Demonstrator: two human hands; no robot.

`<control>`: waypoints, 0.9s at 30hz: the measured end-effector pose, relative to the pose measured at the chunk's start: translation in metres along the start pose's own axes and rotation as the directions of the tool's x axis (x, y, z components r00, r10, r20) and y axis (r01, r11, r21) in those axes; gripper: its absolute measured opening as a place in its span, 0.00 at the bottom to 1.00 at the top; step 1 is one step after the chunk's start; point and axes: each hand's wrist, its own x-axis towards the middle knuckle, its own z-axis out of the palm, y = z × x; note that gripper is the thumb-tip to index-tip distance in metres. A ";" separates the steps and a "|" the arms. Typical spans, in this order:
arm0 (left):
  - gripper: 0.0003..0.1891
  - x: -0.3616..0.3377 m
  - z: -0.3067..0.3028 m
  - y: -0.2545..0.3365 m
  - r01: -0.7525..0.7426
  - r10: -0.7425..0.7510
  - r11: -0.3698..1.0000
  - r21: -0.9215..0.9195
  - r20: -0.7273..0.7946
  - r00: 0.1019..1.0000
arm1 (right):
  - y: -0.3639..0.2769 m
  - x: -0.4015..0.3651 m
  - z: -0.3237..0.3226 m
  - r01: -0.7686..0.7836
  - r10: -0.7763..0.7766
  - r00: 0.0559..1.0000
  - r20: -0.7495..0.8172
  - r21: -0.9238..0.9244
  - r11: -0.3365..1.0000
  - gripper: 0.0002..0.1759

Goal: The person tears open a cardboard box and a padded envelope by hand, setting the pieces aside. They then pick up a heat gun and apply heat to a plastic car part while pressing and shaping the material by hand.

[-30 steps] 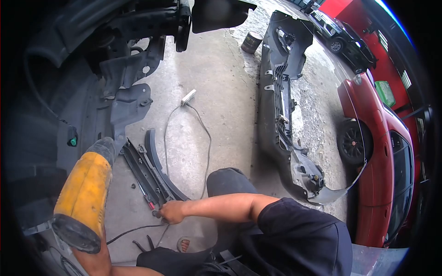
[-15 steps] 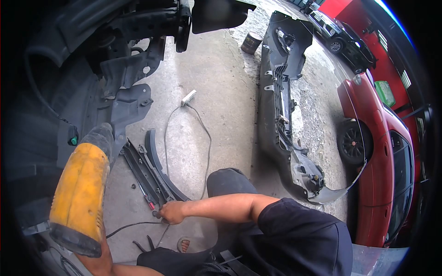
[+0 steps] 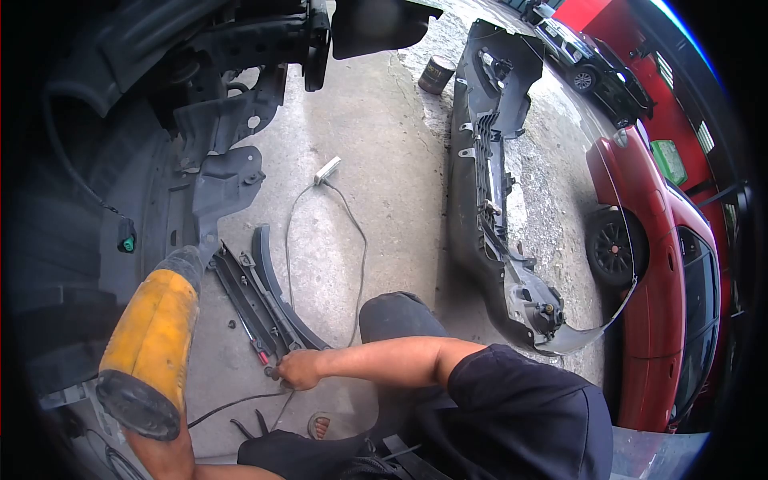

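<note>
A yellow power tool (image 3: 152, 332) with a dark nose and black rear cap is held up at the left by my left hand (image 3: 160, 452). Its handle and my fingers are mostly hidden behind the body. The nose is close to the lower end of a grey metal bracket (image 3: 228, 188) on the vehicle; whether they touch cannot be seen. Down on the floor, my right hand (image 3: 299, 370) is closed at the near end of long black trim pieces (image 3: 264, 300), beside a slim tool with a red band (image 3: 262, 358). What its fingers grip is hidden.
Pliers (image 3: 250, 426) lie near my knee. A white power strip (image 3: 326, 170) with a looping cable rests on the concrete. A detached bumper (image 3: 480, 184) stretches along the right, with a dark can (image 3: 437, 74) near its far end. Beyond it stands a red car (image 3: 664, 304).
The yellow power tool has shifted slightly right and its nose has dropped lower, uncovering more of the vehicle behind it. My right hand stays put.
</note>
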 end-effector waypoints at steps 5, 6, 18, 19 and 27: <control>0.25 -0.002 0.006 0.003 -0.017 0.017 1.000 -0.001 -0.056 0.998 | -0.003 -0.003 -0.003 -0.001 0.001 1.000 0.005 -0.003 1.000 0.19; 0.25 -0.001 0.006 0.002 -0.029 0.028 0.999 -0.015 -0.054 0.998 | -0.002 -0.003 -0.003 -0.002 0.002 1.000 0.005 0.001 1.000 0.19; 0.23 0.000 0.007 0.001 -0.061 0.057 0.997 -0.049 -0.087 0.995 | -0.005 -0.004 -0.006 -0.015 0.015 0.999 0.029 0.012 1.000 0.20; 0.21 0.000 0.005 0.000 -0.057 0.054 0.997 -0.055 -0.063 0.997 | -0.004 -0.004 -0.006 -0.009 0.009 1.000 0.025 0.016 1.000 0.20; 0.20 -0.001 -0.001 0.007 -0.037 0.037 0.999 0.027 0.021 0.999 | 0.004 0.001 0.003 0.010 -0.010 1.000 0.011 -0.001 1.000 0.19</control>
